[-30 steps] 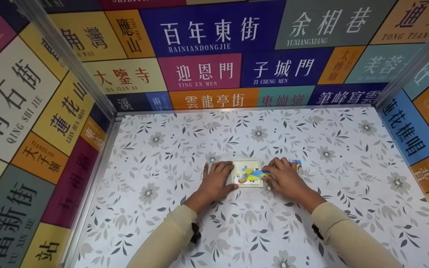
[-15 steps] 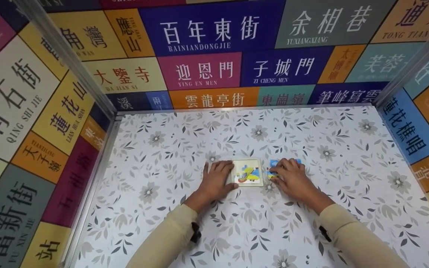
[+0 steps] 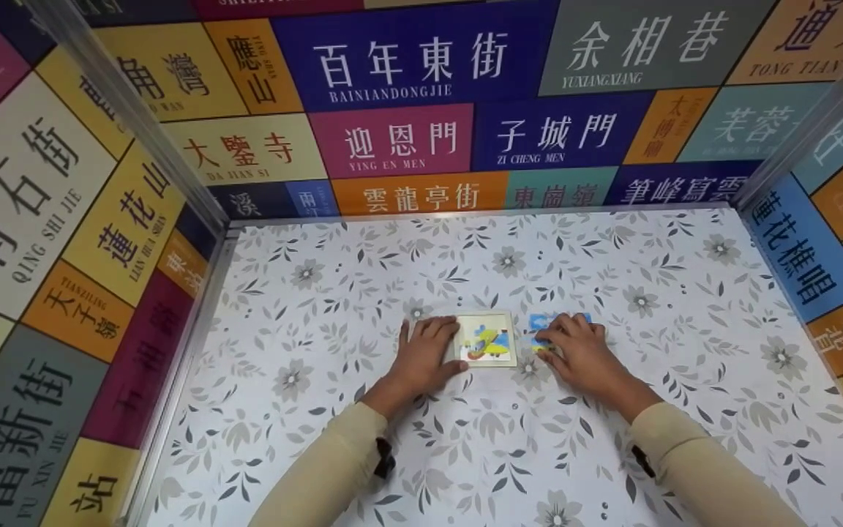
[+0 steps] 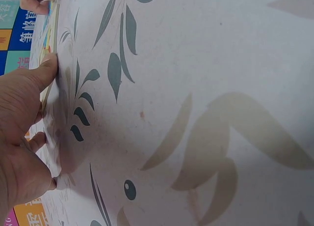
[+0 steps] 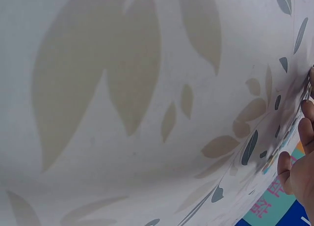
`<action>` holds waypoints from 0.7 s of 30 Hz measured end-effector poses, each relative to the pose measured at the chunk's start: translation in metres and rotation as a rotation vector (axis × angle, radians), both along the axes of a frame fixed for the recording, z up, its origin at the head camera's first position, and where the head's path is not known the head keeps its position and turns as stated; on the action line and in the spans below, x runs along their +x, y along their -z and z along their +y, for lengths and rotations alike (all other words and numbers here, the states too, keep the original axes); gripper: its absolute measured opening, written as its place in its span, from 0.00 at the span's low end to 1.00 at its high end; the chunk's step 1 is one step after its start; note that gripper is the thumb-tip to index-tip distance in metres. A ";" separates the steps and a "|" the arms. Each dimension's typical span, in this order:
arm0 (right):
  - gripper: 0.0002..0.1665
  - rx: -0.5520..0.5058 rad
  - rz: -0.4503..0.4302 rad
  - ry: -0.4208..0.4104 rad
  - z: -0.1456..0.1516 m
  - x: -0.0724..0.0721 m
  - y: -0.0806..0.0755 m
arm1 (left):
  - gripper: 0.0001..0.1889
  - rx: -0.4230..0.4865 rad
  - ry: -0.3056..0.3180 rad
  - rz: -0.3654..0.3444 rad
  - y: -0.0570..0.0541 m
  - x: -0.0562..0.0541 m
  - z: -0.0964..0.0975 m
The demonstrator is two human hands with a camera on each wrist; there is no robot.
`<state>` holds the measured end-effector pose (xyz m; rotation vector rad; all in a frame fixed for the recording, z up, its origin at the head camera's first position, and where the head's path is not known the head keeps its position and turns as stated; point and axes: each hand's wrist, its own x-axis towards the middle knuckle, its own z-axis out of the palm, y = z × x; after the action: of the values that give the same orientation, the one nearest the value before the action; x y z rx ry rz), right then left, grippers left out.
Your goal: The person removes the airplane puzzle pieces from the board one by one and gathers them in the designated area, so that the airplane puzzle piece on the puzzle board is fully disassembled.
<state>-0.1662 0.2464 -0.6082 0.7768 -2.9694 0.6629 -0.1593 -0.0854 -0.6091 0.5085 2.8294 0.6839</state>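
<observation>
A small framed jigsaw puzzle (image 3: 500, 363) with a yellow and blue picture lies on the patterned table. My left hand (image 3: 427, 353) holds it at its left side, the thumb by the near corner and a fingertip on the far part of the left edge. In the left wrist view the left thumb (image 4: 48, 69) lies against the frame's edge. To the right of the frame, my right hand (image 3: 577, 353) pinches a small yellow and blue puzzle piece (image 3: 536, 347) between thumb and finger, low at the table. Blue puzzle pieces (image 3: 538, 320) lie just beyond, partly hidden under this hand.
The table (image 3: 363, 454) wears a white cover with grey flowers and leaves. Panels with large printed characters (image 3: 407, 62) enclose it at the back and both sides. A metal strip (image 3: 165, 380) runs along the left edge.
My right hand has drawn back to the right, from the frame's right edge to the loose pieces, carrying a puzzle piece out. My left hand and the frame have stayed in place.
</observation>
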 end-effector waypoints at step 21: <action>0.18 0.023 -0.023 0.015 0.000 -0.002 0.001 | 0.38 -0.018 -0.003 -0.010 -0.001 0.000 0.000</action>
<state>-0.1687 0.2461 -0.6087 0.7530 -3.0054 0.6432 -0.1597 -0.0857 -0.6082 0.4963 2.8248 0.6593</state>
